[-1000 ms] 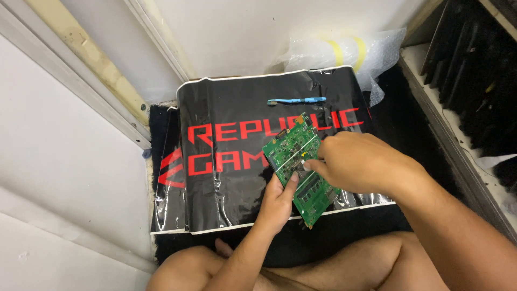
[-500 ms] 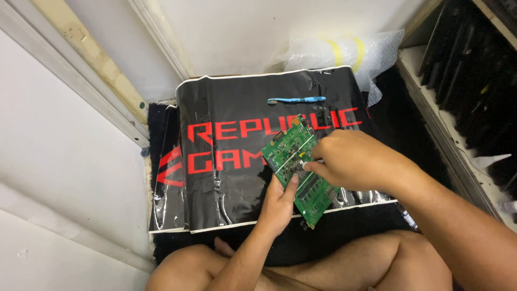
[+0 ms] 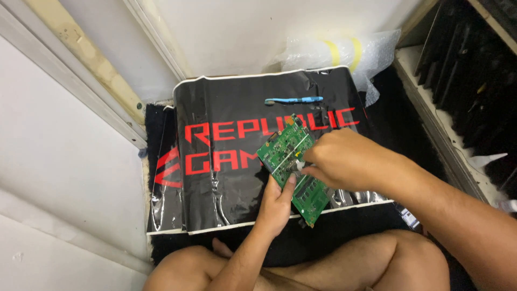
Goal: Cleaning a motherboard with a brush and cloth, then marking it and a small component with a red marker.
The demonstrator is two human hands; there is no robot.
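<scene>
Your left hand [image 3: 277, 202] stays clamped on the lower edge of the green circuit board [image 3: 293, 167], holding it tilted above the black plastic sheet [image 3: 226, 178]. Your right hand [image 3: 344, 161] has slid slightly left since 1 second ago, fingertips pinched together on the board's middle. The blue toothbrush [image 3: 293, 100] lies unmoved.

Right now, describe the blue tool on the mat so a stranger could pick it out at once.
Start at the glossy black mat with big red lettering that covers the floor. Near its far edge, above the green circuit board held in both hands, lies a toothbrush. It is the only slim light-blue thing there, lying flat, untouched.
</scene>
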